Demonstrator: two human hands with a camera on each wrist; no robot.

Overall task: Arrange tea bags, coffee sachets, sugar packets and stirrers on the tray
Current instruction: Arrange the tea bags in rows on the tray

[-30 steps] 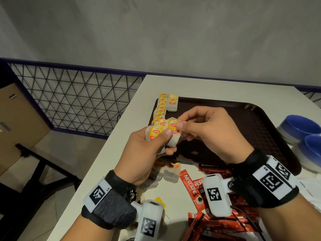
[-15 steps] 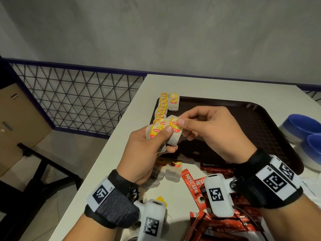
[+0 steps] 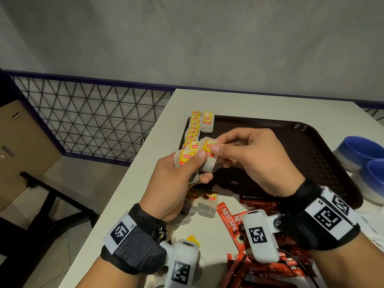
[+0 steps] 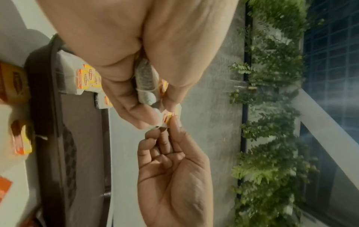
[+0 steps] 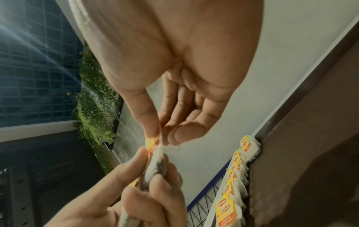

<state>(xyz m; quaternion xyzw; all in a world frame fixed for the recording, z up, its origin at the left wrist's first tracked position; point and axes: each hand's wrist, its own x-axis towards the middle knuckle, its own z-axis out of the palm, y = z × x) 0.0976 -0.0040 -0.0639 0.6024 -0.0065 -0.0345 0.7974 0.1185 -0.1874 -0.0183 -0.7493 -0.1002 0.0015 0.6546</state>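
My left hand (image 3: 182, 169) grips a small bunch of Lipton tea bags (image 3: 185, 157) above the near left corner of the dark brown tray (image 3: 324, 146). Thumb and forefinger of my right hand (image 3: 216, 151) pinch the top tea bag (image 3: 208, 154) of that bunch by its yellow tag. In the right wrist view the pinched tea bag (image 5: 155, 155) stands between both hands. A row of tea bags (image 3: 194, 129) lies along the tray's left edge, and one more tea bag (image 3: 207, 121) lies beside it. Red Nescafe sachets (image 3: 228, 219) lie on the table near me.
Loose tea bags (image 3: 205, 204) lie on the white table (image 3: 249, 100) under my hands. Two blue-lidded containers (image 3: 361, 150) stand right of the tray. The table's left edge drops to a floor with a wire-mesh railing (image 3: 83, 119) and a cardboard box (image 3: 18, 142).
Both hands stay together over the tray's near left corner. The right hand's pinch on the top tea bag has shifted only slightly.
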